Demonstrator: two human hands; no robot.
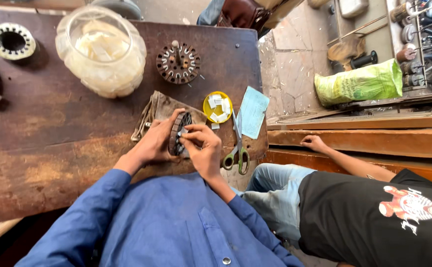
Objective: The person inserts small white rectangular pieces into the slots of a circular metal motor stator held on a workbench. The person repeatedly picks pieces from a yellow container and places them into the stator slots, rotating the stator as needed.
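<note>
My left hand (155,142) grips a dark round slotted metal core (180,132), held on edge over a dirty cloth (159,110) on the brown wooden table (52,133). My right hand (203,149) pinches a small white paper strip against the core's face. A yellow lid (218,107) with several white paper strips lies just beyond the hands. Scissors with green handles (237,148) lie right of my right hand.
A second slotted core with white strips (178,63) stands farther back. A glass jar of paper pieces (102,49), a pale ring-shaped core (11,41) and a light blue paper (253,111) are on the table. Another person in a black shirt (374,217) sits at right.
</note>
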